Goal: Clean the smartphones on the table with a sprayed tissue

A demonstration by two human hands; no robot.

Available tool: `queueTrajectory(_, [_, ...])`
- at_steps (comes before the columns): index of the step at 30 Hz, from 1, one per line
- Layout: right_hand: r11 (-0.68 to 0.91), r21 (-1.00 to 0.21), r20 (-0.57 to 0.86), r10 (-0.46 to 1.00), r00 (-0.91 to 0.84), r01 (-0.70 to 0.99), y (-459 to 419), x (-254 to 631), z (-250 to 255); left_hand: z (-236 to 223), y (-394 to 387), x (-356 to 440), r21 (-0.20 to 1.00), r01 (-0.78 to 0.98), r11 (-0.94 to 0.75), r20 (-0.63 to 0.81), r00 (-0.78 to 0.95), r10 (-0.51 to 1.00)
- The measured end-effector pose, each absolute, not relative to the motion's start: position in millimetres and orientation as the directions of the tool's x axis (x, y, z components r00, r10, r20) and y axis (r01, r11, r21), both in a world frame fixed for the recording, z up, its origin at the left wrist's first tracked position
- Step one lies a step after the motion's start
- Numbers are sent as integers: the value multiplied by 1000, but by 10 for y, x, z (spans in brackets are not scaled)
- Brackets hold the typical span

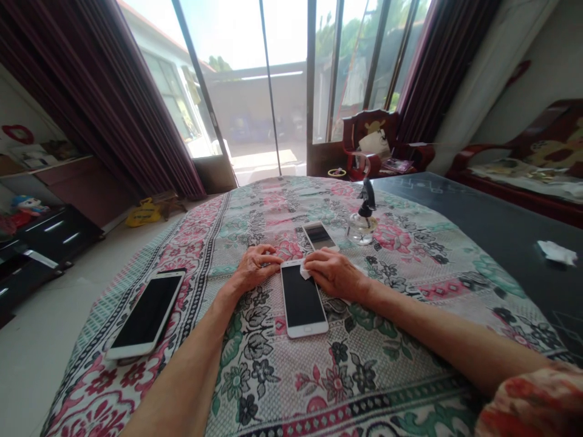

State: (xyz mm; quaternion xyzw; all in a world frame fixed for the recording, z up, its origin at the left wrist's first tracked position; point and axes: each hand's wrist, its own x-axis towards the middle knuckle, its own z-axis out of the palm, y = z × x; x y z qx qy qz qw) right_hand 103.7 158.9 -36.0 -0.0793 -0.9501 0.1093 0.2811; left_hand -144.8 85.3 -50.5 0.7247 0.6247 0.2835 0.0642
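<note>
A white smartphone (304,300) lies face up in front of me, its screen dark. My right hand (333,272) pinches a small white wipe (305,272) against the upper right part of that screen. At the phone's upper left edge rests my left hand (259,265), fingers stretched out and the tips touching the frame. Just beyond my right hand is a second white phone (319,235), partly covered by it. Another white phone (148,312) lies to the left, on top of a dark flat object. A clear spray bottle (361,227) with a black head stands behind my right hand.
The table wears a flowered tablecloth (273,388). On the right, a dark table (423,188) carries a crumpled white tissue (556,252). Beyond stand a red wooden chair (359,161) and glass doors; a black drawer cabinet (50,243) is at left.
</note>
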Motion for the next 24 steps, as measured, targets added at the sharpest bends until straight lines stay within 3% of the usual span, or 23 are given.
queueTrajectory(14, [932, -354, 452, 100, -887, -75, 880, 1374, -325, -493, 851, -1432, 433, 878, -205, 336, 54, 940])
queueTrajectory(24, [954, -300, 479, 129, -868, -23, 1279, 1127, -339, -507, 852, -1442, 443, 873, -202, 332, 49, 942])
